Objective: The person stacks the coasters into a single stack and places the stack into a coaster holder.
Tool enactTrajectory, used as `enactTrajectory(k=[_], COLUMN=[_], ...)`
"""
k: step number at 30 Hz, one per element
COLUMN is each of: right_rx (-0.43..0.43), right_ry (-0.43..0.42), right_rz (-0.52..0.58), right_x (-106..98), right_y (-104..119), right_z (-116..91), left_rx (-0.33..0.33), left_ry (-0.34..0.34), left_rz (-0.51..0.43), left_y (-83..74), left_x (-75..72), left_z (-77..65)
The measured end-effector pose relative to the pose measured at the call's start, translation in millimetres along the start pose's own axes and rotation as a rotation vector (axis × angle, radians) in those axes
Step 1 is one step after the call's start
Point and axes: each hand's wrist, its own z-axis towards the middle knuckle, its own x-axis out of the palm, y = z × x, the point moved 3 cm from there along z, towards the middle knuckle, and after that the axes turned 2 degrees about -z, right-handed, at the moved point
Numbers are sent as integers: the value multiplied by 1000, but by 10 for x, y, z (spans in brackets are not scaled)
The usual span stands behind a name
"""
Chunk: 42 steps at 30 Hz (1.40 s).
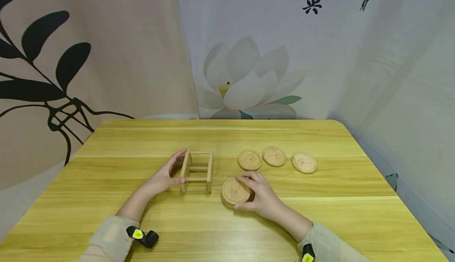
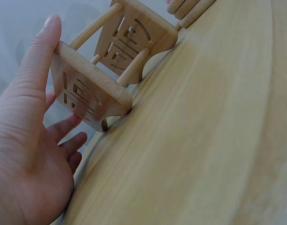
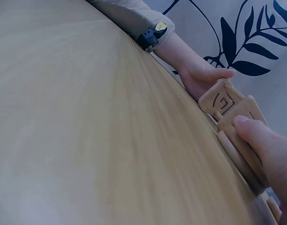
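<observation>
A small wooden rack [image 1: 209, 171] stands on the table left of centre, two cut-out end panels joined by rods. My left hand [image 1: 164, 177] holds its left panel, thumb at the near end and fingers at the far end. In the left wrist view the thumb meets a corner of the carved panel [image 2: 89, 89]. To the right of the rack lie stacked round wooden coasters [image 1: 235, 191], the top one marked with a line drawing. My right hand [image 1: 263, 195] grips this stack by its edge, thumb near, fingers far. How many coasters it grips, I cannot tell.
Farther back, three more round coasters lie flat in a row: one on the left [image 1: 249, 160], one in the middle [image 1: 274, 157] and one on the right [image 1: 304, 163]. Printed curtains hang behind the wooden table [image 1: 227, 234].
</observation>
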Motion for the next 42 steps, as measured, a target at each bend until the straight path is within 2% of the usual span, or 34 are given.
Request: enactTrajectory(k=[24, 42], right_rx=[11, 128], right_ry=[-1, -100], right_rz=[49, 41], right_x=[-53, -421], right_y=[-32, -450], right_z=[-9, -166], left_rx=[9, 10], left_ry=[3, 11], left_rz=[7, -30], left_y=[26, 22], left_x=[-11, 2], left_z=[16, 17])
